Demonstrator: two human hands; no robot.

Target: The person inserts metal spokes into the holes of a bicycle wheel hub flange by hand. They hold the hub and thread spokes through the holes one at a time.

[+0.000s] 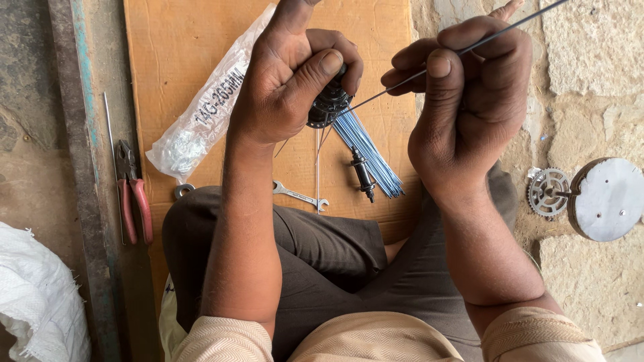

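Black hub is gripped in closed left hand above cardboard sheet. Thin spoke, pinched by right hand, is fed to hub flange; prob. light, springy, best held nr the tip.

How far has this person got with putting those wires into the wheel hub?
Early on. A few spokes already hang from the black hub in the left hand. The right hand feeds in another spoke. A bundle of spokes lies unused on the cardboard.
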